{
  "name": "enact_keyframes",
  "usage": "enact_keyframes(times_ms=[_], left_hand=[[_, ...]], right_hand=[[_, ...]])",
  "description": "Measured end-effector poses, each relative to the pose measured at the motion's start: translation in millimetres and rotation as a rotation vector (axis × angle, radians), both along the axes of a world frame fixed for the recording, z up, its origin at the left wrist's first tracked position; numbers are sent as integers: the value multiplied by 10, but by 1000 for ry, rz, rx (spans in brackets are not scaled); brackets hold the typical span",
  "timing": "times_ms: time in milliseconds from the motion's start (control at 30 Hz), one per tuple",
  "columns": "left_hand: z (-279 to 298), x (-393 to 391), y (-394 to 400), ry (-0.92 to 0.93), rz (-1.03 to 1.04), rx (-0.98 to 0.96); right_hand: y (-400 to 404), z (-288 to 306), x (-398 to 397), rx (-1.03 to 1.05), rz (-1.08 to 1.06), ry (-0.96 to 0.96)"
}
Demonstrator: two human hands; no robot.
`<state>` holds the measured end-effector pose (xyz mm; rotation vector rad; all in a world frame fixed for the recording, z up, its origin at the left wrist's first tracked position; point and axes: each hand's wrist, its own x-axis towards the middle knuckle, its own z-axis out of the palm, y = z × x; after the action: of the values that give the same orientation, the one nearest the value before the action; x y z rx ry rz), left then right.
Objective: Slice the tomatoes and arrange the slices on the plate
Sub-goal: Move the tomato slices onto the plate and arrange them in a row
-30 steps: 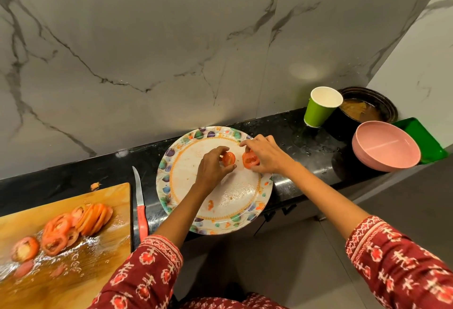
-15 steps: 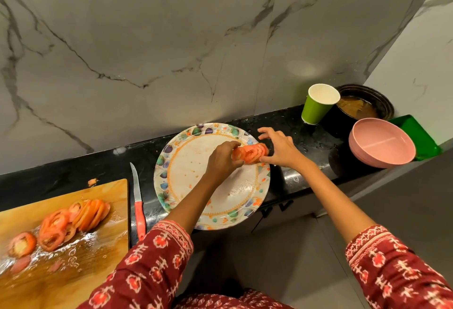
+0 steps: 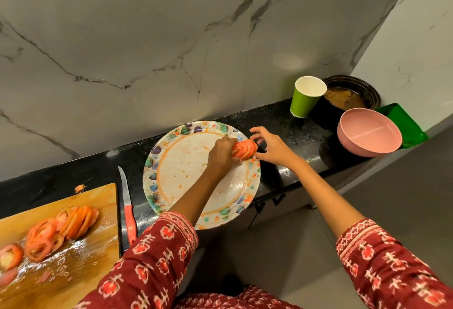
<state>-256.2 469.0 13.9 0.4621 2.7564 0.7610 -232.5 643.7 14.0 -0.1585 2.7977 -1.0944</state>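
Observation:
A round patterned plate lies on the black counter. At its far right rim sits a fanned row of tomato slices. My left hand grips the left end of that row. My right hand is just to the right of the slices, fingers spread, thumb and fingertips close to the row's right end. More tomato slices lie on the wet wooden cutting board at the lower left. A red-handled knife lies between the board and the plate.
A green paper cup, a dark pot with brown contents, a pink bowl and a green tray stand at the counter's right end. A tomato scrap lies behind the board. A marble wall rises behind.
The slices went from two separate pieces near the plate's middle to a fanned row at its right rim. My right hand let go and opened beside them.

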Motion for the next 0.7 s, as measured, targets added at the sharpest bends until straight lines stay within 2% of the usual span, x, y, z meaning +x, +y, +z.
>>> enact_keyframes(times_ms=[567, 700], left_hand=[[-34, -2, 20, -49, 52, 32], [-80, 23, -112, -42, 50, 92]], right_hand=[[30, -27, -85, -52, 11, -37], [17, -12, -82, -73, -67, 41]])
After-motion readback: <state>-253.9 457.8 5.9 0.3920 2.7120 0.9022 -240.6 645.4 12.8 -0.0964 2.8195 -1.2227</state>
